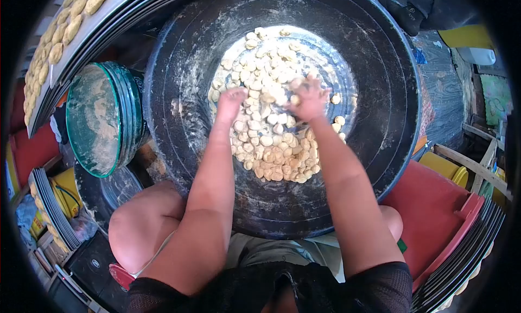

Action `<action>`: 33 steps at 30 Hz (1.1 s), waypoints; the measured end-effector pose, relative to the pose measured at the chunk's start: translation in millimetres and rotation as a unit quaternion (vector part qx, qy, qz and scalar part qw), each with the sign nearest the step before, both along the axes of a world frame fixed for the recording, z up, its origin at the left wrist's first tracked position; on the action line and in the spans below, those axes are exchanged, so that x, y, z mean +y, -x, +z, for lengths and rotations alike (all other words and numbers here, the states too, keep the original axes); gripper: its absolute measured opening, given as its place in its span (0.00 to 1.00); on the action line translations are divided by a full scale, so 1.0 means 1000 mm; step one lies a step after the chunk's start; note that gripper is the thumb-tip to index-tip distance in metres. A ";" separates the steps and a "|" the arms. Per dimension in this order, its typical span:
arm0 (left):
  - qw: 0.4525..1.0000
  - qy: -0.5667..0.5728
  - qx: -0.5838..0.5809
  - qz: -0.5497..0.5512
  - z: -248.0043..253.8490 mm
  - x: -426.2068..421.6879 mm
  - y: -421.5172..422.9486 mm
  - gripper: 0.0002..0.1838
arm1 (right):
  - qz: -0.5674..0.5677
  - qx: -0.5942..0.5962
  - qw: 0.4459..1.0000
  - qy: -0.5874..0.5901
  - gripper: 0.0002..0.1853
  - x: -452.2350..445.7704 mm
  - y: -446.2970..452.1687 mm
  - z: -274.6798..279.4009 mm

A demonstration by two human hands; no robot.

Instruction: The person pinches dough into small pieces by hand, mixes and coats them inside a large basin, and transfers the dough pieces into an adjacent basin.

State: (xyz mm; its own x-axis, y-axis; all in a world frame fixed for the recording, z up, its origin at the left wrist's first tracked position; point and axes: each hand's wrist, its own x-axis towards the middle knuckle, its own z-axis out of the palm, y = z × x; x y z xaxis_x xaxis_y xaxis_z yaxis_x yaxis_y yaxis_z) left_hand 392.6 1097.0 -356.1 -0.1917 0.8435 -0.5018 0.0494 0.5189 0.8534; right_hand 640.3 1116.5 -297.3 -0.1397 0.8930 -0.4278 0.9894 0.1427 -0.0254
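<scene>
Many small floured dough pieces (277, 166) lie spread and heaped over the floury bottom of a wide black tub (374, 96). At the left of the heap is my left hand (232, 101), slightly blurred, its fingers curled together; whatever they may hold is hidden. My right hand (310, 98) is over the right side of the heap with fingers spread apart, smeared a little by motion. Pale dough pieces lie right beside its thumb and palm. Both forearms reach in over the tub's near rim.
Stacked green-rimmed round sieves (95, 120) lean left of the tub. Trays of shaped dough (65, 30) rise at the upper left, and another tray stack (461, 258) stands lower right. A red plastic chair or stool (434, 204) and a yellow bucket (442, 169) are at the right.
</scene>
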 end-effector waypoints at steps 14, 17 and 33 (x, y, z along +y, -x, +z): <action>0.978 0.017 0.203 -0.046 -0.053 -0.019 0.032 0.30 | 0.385 0.210 0.878 0.191 0.31 -0.058 0.063 -0.023; 0.943 -0.078 0.317 -0.067 -0.049 -0.009 0.028 0.28 | 0.240 0.120 0.958 0.103 0.34 -0.014 0.007 -0.012; 0.923 0.040 -0.365 0.114 0.010 0.030 -0.018 0.19 | -0.221 0.576 0.753 0.231 0.20 0.028 0.090 -0.045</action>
State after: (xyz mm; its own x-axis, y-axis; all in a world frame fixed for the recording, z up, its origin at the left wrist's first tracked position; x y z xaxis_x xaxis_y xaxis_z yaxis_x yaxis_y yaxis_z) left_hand 410.1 1126.7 -346.3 0.0547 0.7773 -0.6267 -0.6413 0.5084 0.5747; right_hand 549.8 1145.0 -342.0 -0.3874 0.7547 -0.5294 0.2219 -0.4810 -0.8481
